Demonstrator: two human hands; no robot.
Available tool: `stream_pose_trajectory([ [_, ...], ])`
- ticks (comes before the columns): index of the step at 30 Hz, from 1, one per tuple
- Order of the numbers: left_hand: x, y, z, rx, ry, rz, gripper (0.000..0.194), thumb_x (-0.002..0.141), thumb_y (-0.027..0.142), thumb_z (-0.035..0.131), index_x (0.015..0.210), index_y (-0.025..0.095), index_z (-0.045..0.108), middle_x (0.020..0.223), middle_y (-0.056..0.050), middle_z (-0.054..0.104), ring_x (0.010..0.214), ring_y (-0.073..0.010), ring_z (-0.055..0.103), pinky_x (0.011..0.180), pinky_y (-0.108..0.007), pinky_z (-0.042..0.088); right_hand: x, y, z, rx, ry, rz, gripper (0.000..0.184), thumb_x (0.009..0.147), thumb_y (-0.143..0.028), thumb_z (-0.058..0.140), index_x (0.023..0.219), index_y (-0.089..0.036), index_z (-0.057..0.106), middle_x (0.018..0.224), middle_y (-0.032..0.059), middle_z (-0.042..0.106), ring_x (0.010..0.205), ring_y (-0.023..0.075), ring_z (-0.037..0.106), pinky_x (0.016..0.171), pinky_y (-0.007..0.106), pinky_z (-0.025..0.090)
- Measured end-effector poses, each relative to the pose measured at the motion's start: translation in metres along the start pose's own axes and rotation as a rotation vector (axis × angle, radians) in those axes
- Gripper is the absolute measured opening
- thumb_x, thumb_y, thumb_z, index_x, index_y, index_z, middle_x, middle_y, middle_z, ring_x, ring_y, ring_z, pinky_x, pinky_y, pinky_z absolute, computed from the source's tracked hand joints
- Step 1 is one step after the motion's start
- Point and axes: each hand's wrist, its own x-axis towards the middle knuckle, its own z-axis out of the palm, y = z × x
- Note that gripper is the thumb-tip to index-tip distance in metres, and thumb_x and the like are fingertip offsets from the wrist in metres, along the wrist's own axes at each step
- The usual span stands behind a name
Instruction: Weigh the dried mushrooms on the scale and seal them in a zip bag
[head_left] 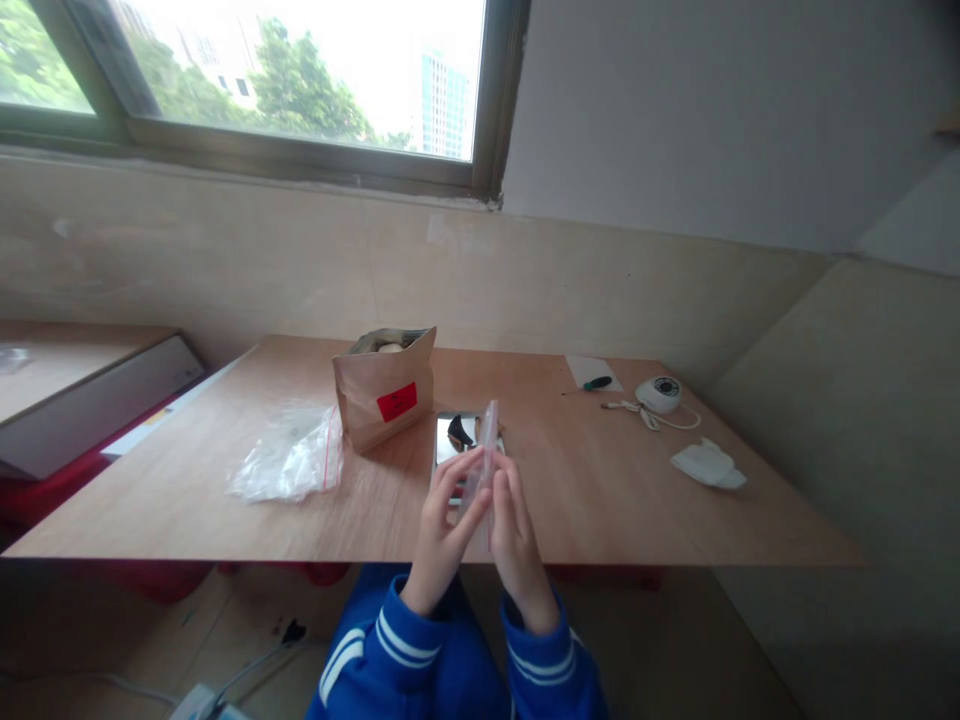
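Note:
Between my hands, above the front part of the table, a small clear plastic bag stands nearly edge-on. My left hand grips it from the left, thumb and fingers pressed to the plastic. From the other side my right hand presses its fingers against the same bag. Just beyond lies a flat, bright rectangular thing with dark, curved pieces on it; my hands partly cover it, and I cannot tell its kind.
A brown paper pouch with a red label stands open at the back left. Beside it lies a pile of clear zip bags. To the right are a screwdriver, a white dome camera with its cable, and a crumpled white tissue.

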Motion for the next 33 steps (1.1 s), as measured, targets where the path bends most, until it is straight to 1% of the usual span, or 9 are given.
stream_pose_trajectory([
  [5,-0.001,-0.011,-0.013,-0.020,0.115,-0.090,0.031,0.085,0.033,0.059,0.116,0.024,0.060,0.106,-0.005,0.065,0.086,-0.0162,0.061,0.076,-0.028,0.048,0.009,0.005,0.016,0.095,-0.047,-0.017,0.034,0.087,-0.049,0.052,0.107,-0.022,0.058,0.101,0.0064,0.068,0.090,0.0199,0.066,0.078,0.032,0.055],
  [8,-0.001,-0.012,-0.018,-0.053,0.156,-0.123,0.030,0.083,0.035,0.063,0.110,0.022,0.060,0.101,-0.004,0.065,0.079,-0.0148,0.061,0.071,-0.027,0.049,0.009,0.011,0.018,0.144,0.011,0.016,0.031,0.081,-0.046,0.062,0.098,-0.020,0.061,0.088,0.0043,0.068,0.073,0.0165,0.065,0.063,0.027,0.054],
  [14,0.002,-0.013,-0.031,-0.006,0.442,-0.121,0.026,0.084,0.038,0.061,0.103,0.020,0.062,0.085,-0.001,0.063,0.072,-0.0122,0.058,0.066,-0.023,0.047,0.013,0.024,-0.005,0.135,0.217,0.057,0.030,0.076,-0.044,0.068,0.091,-0.018,0.062,0.075,0.0002,0.063,0.051,0.0088,0.050,0.047,0.022,0.043],
  [16,0.004,-0.012,-0.039,0.046,0.457,-0.125,0.027,0.083,0.039,0.062,0.101,0.020,0.064,0.084,-0.001,0.064,0.070,-0.0119,0.057,0.064,-0.022,0.047,0.015,0.028,-0.015,0.083,0.200,0.033,0.030,0.077,-0.044,0.068,0.091,-0.018,0.062,0.071,-0.0011,0.061,0.050,0.0087,0.049,0.047,0.022,0.042],
  [18,0.004,-0.012,-0.047,0.083,0.441,-0.144,0.027,0.081,0.041,0.063,0.096,0.019,0.066,0.082,-0.001,0.064,0.069,-0.0121,0.057,0.063,-0.022,0.046,0.015,0.032,-0.021,0.005,0.105,0.007,0.032,0.081,-0.047,0.063,0.096,-0.019,0.062,0.077,0.0016,0.063,0.059,0.0123,0.057,0.053,0.024,0.047],
  [21,0.004,-0.014,-0.055,0.071,0.446,-0.186,0.031,0.080,0.044,0.063,0.098,0.020,0.066,0.086,-0.002,0.066,0.074,-0.0135,0.059,0.068,-0.024,0.047,0.015,0.044,-0.024,-0.180,-0.005,-0.080,0.036,0.091,-0.048,0.045,0.111,-0.021,0.060,0.105,0.0089,0.065,0.096,0.0210,0.062,0.081,0.034,0.052],
  [23,0.004,-0.016,-0.059,0.062,0.454,-0.217,0.035,0.080,0.046,0.062,0.102,0.020,0.066,0.091,-0.003,0.067,0.078,-0.0145,0.060,0.071,-0.025,0.048,0.017,0.055,-0.026,-0.345,0.014,-0.174,0.038,0.093,-0.045,0.042,0.120,-0.023,0.057,0.123,0.0108,0.058,0.118,0.0241,0.052,0.098,0.041,0.044],
  [26,0.004,-0.019,-0.064,0.045,0.492,-0.250,0.040,0.078,0.050,0.063,0.103,0.019,0.066,0.092,-0.004,0.067,0.081,-0.0160,0.060,0.070,-0.026,0.047,0.030,0.070,-0.035,-0.575,0.008,-0.274,0.043,0.091,-0.040,0.047,0.131,-0.024,0.049,0.137,0.0122,0.047,0.131,0.0263,0.040,0.108,0.047,0.034],
  [33,0.004,-0.024,-0.066,0.030,0.542,-0.282,0.052,0.076,0.054,0.062,0.113,0.017,0.064,0.088,-0.004,0.067,0.077,-0.0175,0.059,0.067,-0.028,0.047,0.094,0.077,-0.054,-0.850,-0.304,-0.178,0.064,0.085,-0.035,0.055,0.144,-0.025,0.034,0.155,0.0116,0.019,0.144,0.0285,0.014,0.114,0.048,0.022],
])
